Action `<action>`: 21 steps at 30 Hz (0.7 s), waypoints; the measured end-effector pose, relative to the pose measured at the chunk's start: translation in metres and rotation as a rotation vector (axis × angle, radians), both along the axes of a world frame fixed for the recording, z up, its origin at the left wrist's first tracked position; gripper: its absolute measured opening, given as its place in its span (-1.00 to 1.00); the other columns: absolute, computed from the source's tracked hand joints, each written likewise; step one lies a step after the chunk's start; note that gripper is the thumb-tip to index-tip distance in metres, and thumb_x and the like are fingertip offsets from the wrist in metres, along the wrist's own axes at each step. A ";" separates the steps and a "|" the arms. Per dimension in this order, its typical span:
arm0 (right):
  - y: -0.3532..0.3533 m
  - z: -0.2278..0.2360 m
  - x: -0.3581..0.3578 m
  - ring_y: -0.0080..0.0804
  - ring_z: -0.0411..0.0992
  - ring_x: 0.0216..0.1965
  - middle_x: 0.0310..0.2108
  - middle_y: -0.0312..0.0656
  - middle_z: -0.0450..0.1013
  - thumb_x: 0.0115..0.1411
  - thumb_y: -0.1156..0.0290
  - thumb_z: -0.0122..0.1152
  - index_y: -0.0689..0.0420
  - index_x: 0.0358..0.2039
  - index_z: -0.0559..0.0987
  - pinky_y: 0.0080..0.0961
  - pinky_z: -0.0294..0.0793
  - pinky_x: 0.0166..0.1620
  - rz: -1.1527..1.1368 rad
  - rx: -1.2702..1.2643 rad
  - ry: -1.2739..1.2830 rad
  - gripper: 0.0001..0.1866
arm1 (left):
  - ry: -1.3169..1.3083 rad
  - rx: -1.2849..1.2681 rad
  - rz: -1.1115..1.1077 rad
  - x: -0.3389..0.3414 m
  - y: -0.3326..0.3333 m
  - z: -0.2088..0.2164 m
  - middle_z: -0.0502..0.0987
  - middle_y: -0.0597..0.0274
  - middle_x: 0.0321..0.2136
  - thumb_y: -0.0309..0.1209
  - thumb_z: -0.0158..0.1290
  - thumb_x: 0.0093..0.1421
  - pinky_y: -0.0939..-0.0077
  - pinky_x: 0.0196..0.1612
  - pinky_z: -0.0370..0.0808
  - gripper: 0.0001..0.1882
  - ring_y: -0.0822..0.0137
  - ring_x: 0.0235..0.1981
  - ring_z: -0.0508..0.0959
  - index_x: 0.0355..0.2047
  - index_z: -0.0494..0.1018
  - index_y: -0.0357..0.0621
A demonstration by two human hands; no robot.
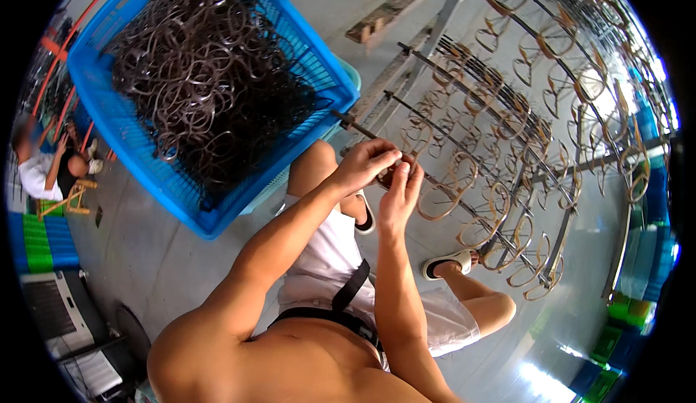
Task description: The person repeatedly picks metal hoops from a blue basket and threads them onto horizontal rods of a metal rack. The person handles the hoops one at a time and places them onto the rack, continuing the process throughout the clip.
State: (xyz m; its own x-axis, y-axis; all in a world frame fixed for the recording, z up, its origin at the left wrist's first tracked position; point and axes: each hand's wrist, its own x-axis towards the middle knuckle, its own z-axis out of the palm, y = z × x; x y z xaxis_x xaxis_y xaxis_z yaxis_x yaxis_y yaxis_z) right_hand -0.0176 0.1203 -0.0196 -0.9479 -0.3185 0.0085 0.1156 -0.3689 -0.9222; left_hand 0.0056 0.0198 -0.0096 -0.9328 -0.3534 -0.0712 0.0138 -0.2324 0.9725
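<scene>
Two hands at close work on a rack rod!
From the head view, here's the left hand (365, 165) and right hand (402, 191), fingertips nearly meeting; each grip is pinched on a small brown piece (386, 176), mostly hidden between them, right at the dark rod (351, 122). Over to the left, a blue basket (141, 162) heaped with dark, tangled loops (199, 77); on the right, brown loops (453, 193) hang along the rack's rods.
</scene>
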 end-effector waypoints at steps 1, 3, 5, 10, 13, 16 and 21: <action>0.004 -0.003 0.000 -0.64 0.31 -0.37 -0.24 -0.23 0.39 0.35 0.30 -0.15 0.24 -0.03 0.34 -0.66 0.38 -0.33 0.008 0.044 0.013 -0.70 | 0.038 -0.219 0.035 0.003 -0.003 0.000 0.49 0.37 -0.48 -0.33 0.05 0.21 0.70 -0.40 0.38 -0.77 0.62 -0.44 0.43 -0.28 0.48 -0.28; 0.010 -0.002 0.003 -0.62 0.31 -0.37 -0.25 -0.25 0.39 0.35 0.28 -0.15 0.24 0.04 0.33 -0.65 0.38 -0.32 -0.008 0.178 0.109 -0.64 | 0.008 -0.303 0.031 0.007 -0.006 0.006 0.54 0.21 -0.46 -0.29 0.11 0.15 0.57 -0.36 0.43 -0.73 0.49 -0.42 0.50 -0.32 0.50 -0.30; 0.014 0.002 0.015 -0.57 0.33 -0.36 -0.28 -0.23 0.40 0.34 0.25 -0.15 0.20 0.12 0.27 -0.59 0.37 -0.26 -0.031 0.377 0.107 -0.58 | 0.013 -0.485 0.151 0.020 -0.008 0.017 0.54 0.14 -0.41 -0.27 0.11 0.14 0.55 -0.37 0.44 -0.73 0.40 -0.41 0.52 -0.35 0.51 -0.28; 0.017 -0.031 0.038 -0.31 0.32 -0.16 -0.19 -0.05 0.32 0.33 0.19 -0.11 0.39 0.16 0.13 -0.46 0.30 -0.05 0.001 0.411 0.025 -0.43 | -0.142 -0.537 0.435 0.070 -0.016 0.038 0.54 0.28 -0.47 -0.38 0.02 0.21 0.64 -0.35 0.44 -0.80 0.51 -0.44 0.51 -0.36 0.47 -0.32; 0.026 -0.061 0.039 -0.20 0.36 -0.17 -0.16 0.06 0.35 0.29 0.08 -0.07 0.42 0.12 0.19 -0.39 0.33 -0.05 0.068 0.492 -0.029 -0.36 | -0.189 -0.209 0.483 0.092 -0.018 0.056 0.24 0.53 -0.72 -0.33 0.00 0.21 0.78 -0.68 -0.04 -0.80 0.73 -0.72 0.10 -0.51 0.44 -0.14; 0.032 -0.039 0.037 -0.12 0.41 -0.23 -0.26 0.07 0.41 0.27 0.05 -0.08 0.35 -0.09 0.41 -0.31 0.37 -0.14 0.129 0.653 -0.020 -0.47 | -0.294 -0.012 0.342 0.106 -0.015 0.067 0.25 0.51 -0.75 -0.33 -0.01 0.21 0.76 -0.70 0.00 -0.81 0.69 -0.75 0.13 -0.48 0.44 -0.16; 0.034 -0.025 0.033 -0.10 0.44 -0.26 -0.29 0.06 0.42 0.24 0.06 -0.03 0.33 -0.22 0.49 -0.30 0.37 -0.14 0.246 0.708 -0.028 -0.51 | -0.220 -0.287 0.158 0.078 -0.017 0.046 0.40 0.42 -0.59 -0.33 0.04 0.19 0.72 -0.52 0.20 -0.81 0.63 -0.57 0.33 -0.35 0.46 -0.22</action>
State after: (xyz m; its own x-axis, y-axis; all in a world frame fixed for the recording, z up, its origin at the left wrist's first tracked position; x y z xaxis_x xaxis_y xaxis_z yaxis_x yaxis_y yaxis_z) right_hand 0.0151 0.1538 -0.0446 -0.8457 -0.4411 -0.3003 0.1452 0.3514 -0.9249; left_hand 0.0835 0.0032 0.0363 -0.8388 -0.5261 -0.1403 -0.1880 0.0380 0.9814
